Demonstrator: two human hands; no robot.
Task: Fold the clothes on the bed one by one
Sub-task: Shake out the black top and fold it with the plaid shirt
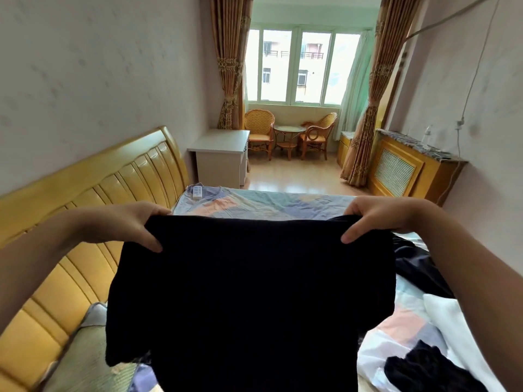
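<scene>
I hold a black T-shirt (pixel 249 301) up in the air over the bed (pixel 268 205), spread flat and hanging down. My left hand (pixel 133 222) pinches its upper left corner, thumb on the front. My right hand (pixel 376 219) pinches its upper right corner the same way. The shirt hides most of the bed below it. More dark clothes (pixel 418 267) lie on the bed to the right, along with a white garment (pixel 458 335) and another black piece (pixel 424 372) near the bottom right.
A yellow padded headboard (pixel 85 222) runs along the left. A white remote (pixel 197 192) lies on the patterned sheet at the far side. Beyond stand a white desk (pixel 220 157), wicker chairs with a small table (pixel 288 137), and a radiator cover (pixel 407 171) on the right wall.
</scene>
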